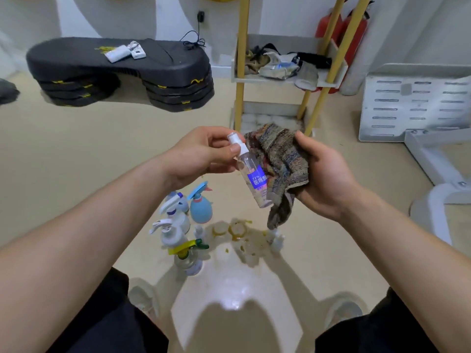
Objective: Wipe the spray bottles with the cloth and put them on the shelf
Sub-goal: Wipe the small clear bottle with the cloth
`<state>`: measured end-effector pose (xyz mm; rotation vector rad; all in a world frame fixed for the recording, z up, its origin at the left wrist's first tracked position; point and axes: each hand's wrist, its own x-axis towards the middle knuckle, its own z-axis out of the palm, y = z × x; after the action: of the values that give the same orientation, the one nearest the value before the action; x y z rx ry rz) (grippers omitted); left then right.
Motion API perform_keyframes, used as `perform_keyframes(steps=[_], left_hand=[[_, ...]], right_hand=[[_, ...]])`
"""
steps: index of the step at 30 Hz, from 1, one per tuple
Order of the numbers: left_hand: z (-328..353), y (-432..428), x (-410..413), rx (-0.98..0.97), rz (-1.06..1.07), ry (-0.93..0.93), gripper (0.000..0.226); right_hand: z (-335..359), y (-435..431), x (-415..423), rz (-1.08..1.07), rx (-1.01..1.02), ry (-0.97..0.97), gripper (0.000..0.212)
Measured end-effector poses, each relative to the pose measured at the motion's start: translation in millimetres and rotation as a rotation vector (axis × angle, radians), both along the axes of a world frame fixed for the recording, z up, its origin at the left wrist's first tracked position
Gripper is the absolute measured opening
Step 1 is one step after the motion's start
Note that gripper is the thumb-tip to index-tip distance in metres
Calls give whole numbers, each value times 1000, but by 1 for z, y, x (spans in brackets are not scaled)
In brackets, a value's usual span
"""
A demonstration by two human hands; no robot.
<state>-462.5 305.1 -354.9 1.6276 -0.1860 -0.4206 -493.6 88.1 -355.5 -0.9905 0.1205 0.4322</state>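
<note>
At the centre of the frame my left hand point(201, 154) pinches the neck of a small clear bottle point(252, 174) between thumb and fingers, the grip closed just under its white spray head, so the bottle hangs tilted with its base toward the lower right. Its blue label faces me. My right hand point(323, 174) is closed around a striped, brownish cloth point(280, 164), which bunches against the right side of the bottle and touches it along the label; a loose corner of the cloth droops below my palm. Lower in the frame, on the floor point(102, 154) between my arms, a cluster of spray bottles point(178, 225) stands upright: a blue round one, two white ones with trigger heads, and a clear one with a yellow and green trigger nearest me. Just right of them are yellowish stains and a small white bottle, blurred. In the upper middle stands the shelf point(285, 80) with yellow posts, its tray holding rags and a crumpled bag. At upper left lies a stack of black step platforms point(122, 75).
</note>
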Motion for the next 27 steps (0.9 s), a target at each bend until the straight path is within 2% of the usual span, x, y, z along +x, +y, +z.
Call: perform_keyframes(steps=[3, 9, 14, 18, 21, 24, 27], left_hand=[[-8, -5, 7, -33, 63, 13, 11], [-6, -11, 23, -67, 75, 4, 7], [-7, -9, 34, -55, 98, -12, 7], [-11, -9, 36, -4, 115, -15, 10], [-13, -12, 36, 31, 184, -14, 11], [-15, -15, 35, 53, 299, 7, 22], [-16, -20, 30, 61, 388, 39, 33]], right_hand=[[-8, 6, 4, 44, 2, -19, 57], [-18, 5, 22, 82, -105, -36, 41], [-20, 3, 30, 178, -117, 61, 59], [-24, 6, 33, 194, -172, 74, 63], [-27, 9, 34, 193, -168, 33, 57], [-31, 10, 35, 177, -176, -38, 54], [-33, 9, 36, 130, -302, -174, 41]])
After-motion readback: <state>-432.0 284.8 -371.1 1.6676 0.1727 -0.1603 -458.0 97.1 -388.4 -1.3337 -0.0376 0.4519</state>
